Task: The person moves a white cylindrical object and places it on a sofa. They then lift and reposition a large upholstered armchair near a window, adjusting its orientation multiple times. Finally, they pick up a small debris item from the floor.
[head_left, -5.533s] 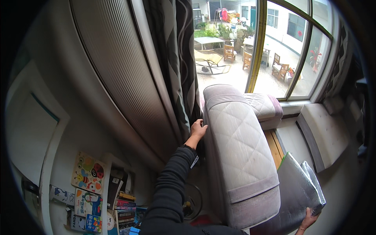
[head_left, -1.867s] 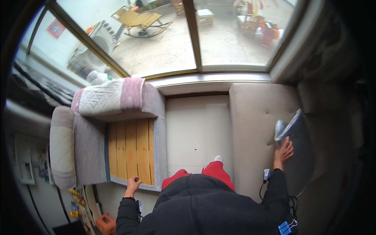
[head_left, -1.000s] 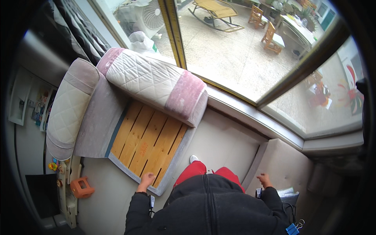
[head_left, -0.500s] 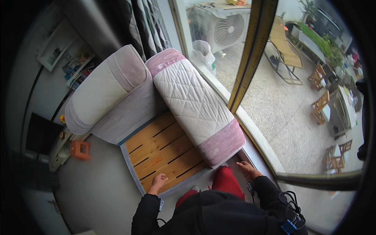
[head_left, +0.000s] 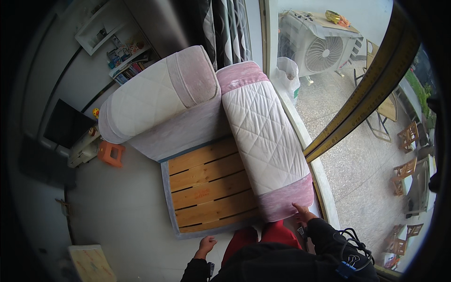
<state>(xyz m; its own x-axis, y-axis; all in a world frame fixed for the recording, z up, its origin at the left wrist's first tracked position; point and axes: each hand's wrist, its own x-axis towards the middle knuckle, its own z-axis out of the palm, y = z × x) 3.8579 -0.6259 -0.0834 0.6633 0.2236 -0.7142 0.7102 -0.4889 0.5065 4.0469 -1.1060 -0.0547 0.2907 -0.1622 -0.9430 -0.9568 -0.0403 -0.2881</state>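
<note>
My right hand [head_left: 304, 215] is at the near pink end of a long armrest cushion [head_left: 268, 141], its fingers stretched out over the cushion's corner. Whether it presses on the fabric I cannot tell. The cushion has a quilted white middle and pink velvety ends. My left hand [head_left: 206, 244] hangs free, fingers loosely bent and holding nothing, just off the near edge of a sofa base [head_left: 206, 188] with bare wooden slats. A second white and pink cushion [head_left: 159, 94] rests along the base's far side, on a grey fabric panel [head_left: 183, 129].
An orange stool [head_left: 111, 154] stands on the floor at the left, near a dark television [head_left: 69, 123] and shelves [head_left: 127, 58]. Sliding glass with a dark frame [head_left: 361, 101] runs along the right. Beyond it are an air-conditioner unit [head_left: 324, 51] and wooden chairs [head_left: 408, 137]. A flat board [head_left: 92, 263] lies lower left.
My right hand has come up to the cushion's near end from beside it. My left hand has moved from over the slats to off the base's near edge. The view has turned.
</note>
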